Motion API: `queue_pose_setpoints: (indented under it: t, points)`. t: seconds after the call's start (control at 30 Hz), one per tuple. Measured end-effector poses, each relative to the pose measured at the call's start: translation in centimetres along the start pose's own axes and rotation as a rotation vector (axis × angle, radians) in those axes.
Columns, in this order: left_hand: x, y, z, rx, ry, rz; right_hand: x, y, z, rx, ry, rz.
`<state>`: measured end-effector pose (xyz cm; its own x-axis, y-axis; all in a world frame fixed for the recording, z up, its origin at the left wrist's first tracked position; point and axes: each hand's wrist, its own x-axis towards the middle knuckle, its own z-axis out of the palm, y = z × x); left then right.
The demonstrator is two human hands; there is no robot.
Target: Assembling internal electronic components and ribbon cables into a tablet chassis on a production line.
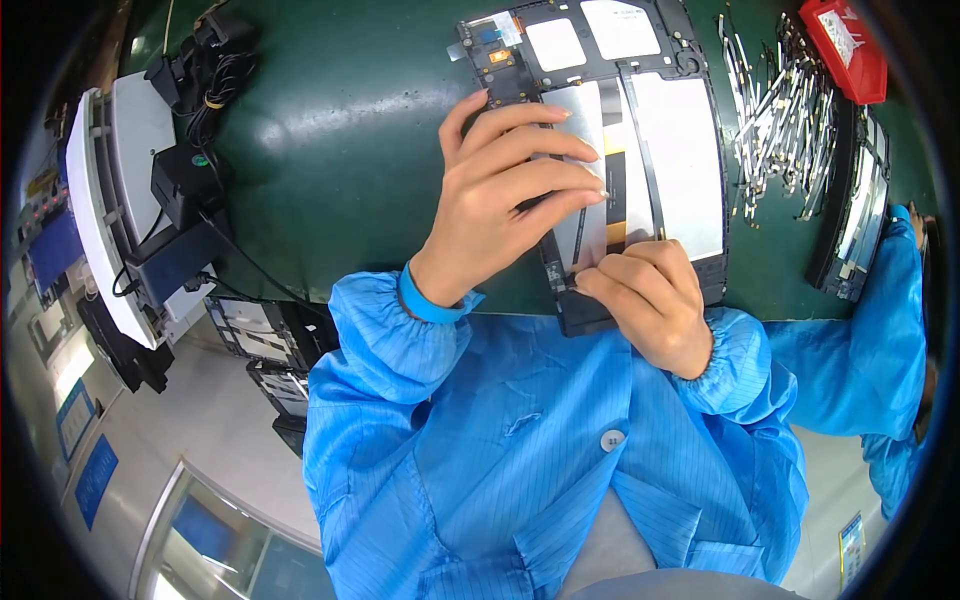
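Note:
An opened tablet housing (708, 150), black-framed with silver-white battery panels and a flat black-and-orange ribbon, lies at the table's front edge. My left hand (505, 185) is over its left side, thumb and forefinger tips pressed together, the other fingers loosely spread. A thin dark cable strip (580, 238) runs from beneath that thumb down to my right hand (650, 300). The right fingers are curled in a pinch at the strip's lower end, low on the housing. The exact grip is partly hidden under the fingertips.
On the right lie a pile of thin white-and-black cables (785, 130), a red bin (845, 50) and more tablet housings (855, 210). A co-worker's blue sleeve (880, 330) is beside them. To the left stand a white device (110, 200) and black wiring (210, 100).

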<state>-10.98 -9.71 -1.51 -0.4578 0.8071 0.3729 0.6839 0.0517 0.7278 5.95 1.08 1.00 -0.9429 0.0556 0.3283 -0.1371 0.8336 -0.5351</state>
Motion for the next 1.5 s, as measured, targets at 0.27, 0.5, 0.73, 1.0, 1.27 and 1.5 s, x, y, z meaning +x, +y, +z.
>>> queue_pose_setpoints:
  t: [0.27,0.5,0.73,1.0,1.27,1.5]
  points:
    - [0.1,0.2,-0.4,-0.005,0.002,0.058,-0.1,0.0,-0.1,-0.016,0.0,-0.007]
    - [0.1,0.3,-0.1,0.035,0.019,0.005,0.1,0.0,-0.1,-0.006,-0.011,-0.004]
    - [0.2,0.3,0.0,-0.002,0.02,-0.015,0.1,0.0,-0.2,-0.011,-0.008,-0.006]
    - [0.3,0.5,-0.1,0.02,0.004,-0.055,0.2,-0.1,-0.2,-0.012,-0.022,0.0]
    - [0.3,0.7,-0.1,0.033,0.021,-0.051,0.4,-0.3,-0.4,-0.019,-0.049,0.004]
    - [-0.2,1.1,-0.9,0.03,0.02,-0.076,0.3,-0.2,-0.5,-0.038,-0.054,-0.005]
